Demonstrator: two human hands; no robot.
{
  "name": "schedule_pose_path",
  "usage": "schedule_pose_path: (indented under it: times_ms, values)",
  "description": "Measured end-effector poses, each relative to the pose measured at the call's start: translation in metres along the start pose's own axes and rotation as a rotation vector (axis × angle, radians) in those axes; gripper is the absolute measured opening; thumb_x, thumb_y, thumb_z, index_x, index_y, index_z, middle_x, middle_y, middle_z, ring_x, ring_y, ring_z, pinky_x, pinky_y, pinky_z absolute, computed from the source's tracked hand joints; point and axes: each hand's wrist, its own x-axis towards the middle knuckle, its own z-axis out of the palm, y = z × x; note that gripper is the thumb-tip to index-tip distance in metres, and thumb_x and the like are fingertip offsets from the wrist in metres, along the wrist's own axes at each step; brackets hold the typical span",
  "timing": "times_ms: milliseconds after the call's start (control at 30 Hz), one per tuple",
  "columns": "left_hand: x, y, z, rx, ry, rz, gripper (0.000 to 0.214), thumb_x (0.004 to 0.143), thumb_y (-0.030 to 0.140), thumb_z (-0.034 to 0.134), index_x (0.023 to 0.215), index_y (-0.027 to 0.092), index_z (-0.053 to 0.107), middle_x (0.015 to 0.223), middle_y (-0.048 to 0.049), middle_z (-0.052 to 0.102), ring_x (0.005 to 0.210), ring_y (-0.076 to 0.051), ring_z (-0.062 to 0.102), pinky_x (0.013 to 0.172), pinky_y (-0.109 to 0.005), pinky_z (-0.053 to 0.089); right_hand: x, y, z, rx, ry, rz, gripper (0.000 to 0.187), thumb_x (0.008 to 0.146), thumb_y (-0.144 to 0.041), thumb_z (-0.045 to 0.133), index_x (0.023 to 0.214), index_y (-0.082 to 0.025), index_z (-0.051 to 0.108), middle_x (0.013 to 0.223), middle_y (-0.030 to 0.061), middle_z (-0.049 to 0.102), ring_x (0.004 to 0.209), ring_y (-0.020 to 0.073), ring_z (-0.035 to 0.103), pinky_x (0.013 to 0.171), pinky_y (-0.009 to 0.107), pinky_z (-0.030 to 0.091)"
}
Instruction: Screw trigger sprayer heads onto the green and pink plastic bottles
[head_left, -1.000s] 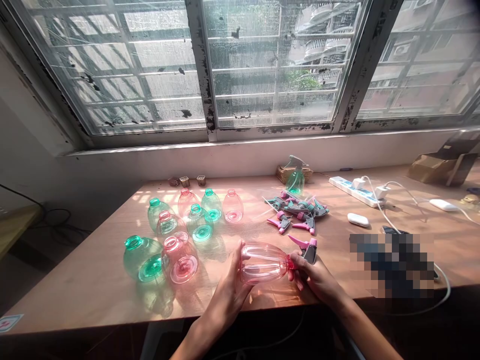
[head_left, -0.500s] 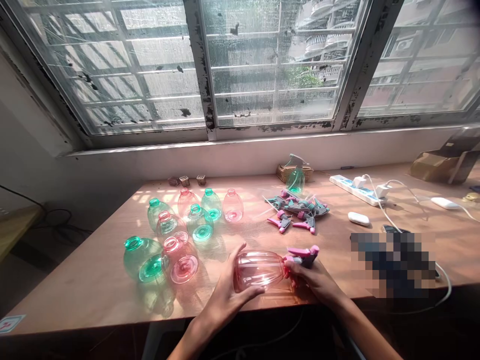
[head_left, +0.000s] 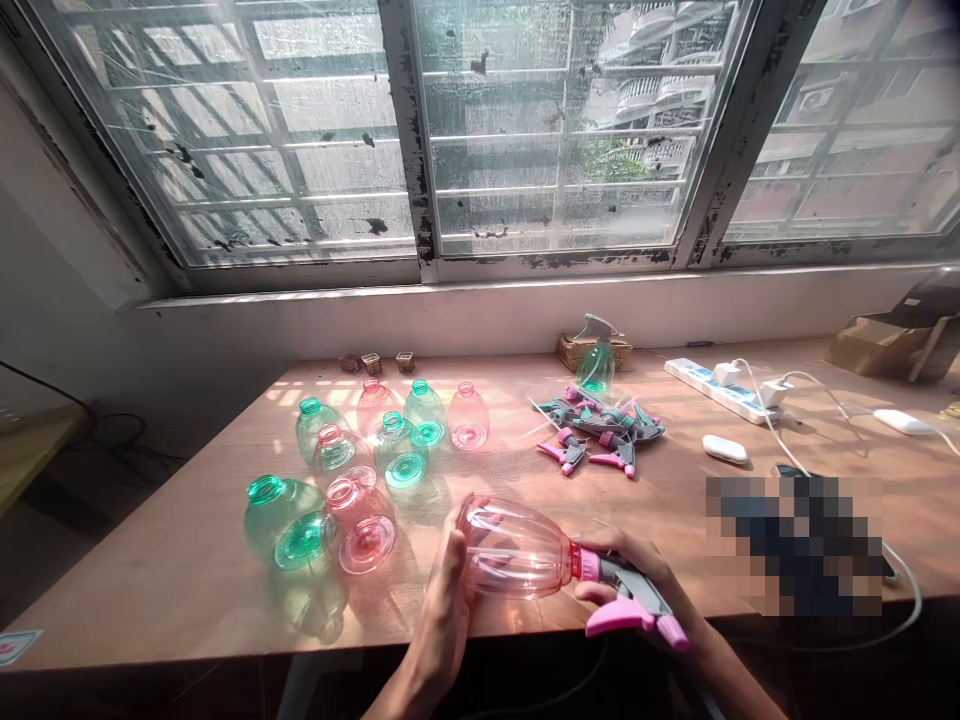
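Observation:
A clear pink spray bottle [head_left: 517,550] lies on its side above the table's near edge, held between both hands. My left hand [head_left: 450,590] cups the bottle's base, fingers wrapped against it. My right hand [head_left: 637,580] grips the pink and grey trigger sprayer head [head_left: 634,605], which sits on the bottle's neck and points toward me. Its pink trigger hangs below the grey body.
Several empty green and pink bottles [head_left: 352,460] stand on the wooden table [head_left: 187,560] at the left. A pile of loose trigger sprayer heads [head_left: 600,425] lies in the middle, a finished green bottle [head_left: 596,360] behind it. A power strip [head_left: 720,385] with cables sits at right.
The bottle has swung round and come nearer. The sprayer head has turned about the neck, so its trigger now points down toward me instead of up. My left hand slid to the base.

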Motion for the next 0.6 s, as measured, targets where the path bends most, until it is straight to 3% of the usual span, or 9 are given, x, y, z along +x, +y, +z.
schedule_pose_path:
  times_ms: [67,167,267,400,500,600]
  values:
    - [0.001,0.008,0.006,-0.102,0.031,-0.12,0.081,0.098,0.079,0.057,0.156,0.023,0.056,0.167,-0.0169,0.054,0.157,-0.04,0.048,0.127,-0.056,0.043,-0.001,0.001,-0.001,-0.038,-0.034,-0.181,0.033,0.093,-0.04,0.086,0.122,-0.025,0.078,0.089,0.0054,0.079,0.065,0.0228,0.076,0.059,0.03,0.064]
    - [0.002,0.017,0.009,-0.077,0.063,-0.222,0.074,0.093,0.075,0.069,0.143,0.021,0.066,0.147,-0.0163,0.07,0.138,-0.04,0.065,0.114,-0.053,0.055,0.001,0.001,0.001,-0.108,-0.113,-0.453,0.041,0.098,-0.04,0.083,0.134,-0.027,0.072,0.098,0.0073,0.08,0.079,0.0264,0.08,0.069,0.034,0.067]
    - [0.001,0.019,0.01,-0.007,0.141,-0.17,0.066,0.092,0.074,0.069,0.132,0.022,0.071,0.136,-0.0143,0.074,0.124,-0.037,0.072,0.094,-0.044,0.063,0.003,0.004,0.01,-0.164,-0.096,-0.57,0.054,0.095,-0.048,0.085,0.14,-0.025,0.067,0.095,0.0077,0.078,0.081,0.0279,0.08,0.071,0.037,0.066]
    - [-0.002,0.016,0.013,0.099,0.207,0.058,0.06,0.089,0.073,0.071,0.122,0.023,0.072,0.131,-0.0117,0.074,0.103,-0.031,0.074,0.08,-0.036,0.062,0.001,0.011,0.018,-0.095,-0.016,-0.471,0.061,0.094,-0.065,0.078,0.141,-0.028,0.067,0.083,0.0025,0.078,0.061,0.022,0.075,0.058,0.029,0.062]
    - [-0.007,0.018,0.014,0.177,0.213,0.219,0.062,0.085,0.074,0.073,0.121,0.023,0.074,0.126,-0.011,0.074,0.101,-0.031,0.072,0.079,-0.036,0.062,0.0,0.017,0.014,-0.028,-0.096,-0.349,0.066,0.091,-0.071,0.077,0.146,-0.034,0.069,0.089,0.0029,0.084,0.065,0.0244,0.081,0.06,0.027,0.064]
    - [-0.012,0.024,0.015,0.232,0.176,0.325,0.066,0.085,0.076,0.072,0.123,0.023,0.075,0.123,-0.0131,0.074,0.105,-0.035,0.07,0.08,-0.04,0.063,-0.001,0.022,0.008,0.059,-0.205,-0.262,0.071,0.087,-0.066,0.085,0.149,-0.035,0.069,0.101,0.0064,0.086,0.08,0.0295,0.085,0.071,0.03,0.068]
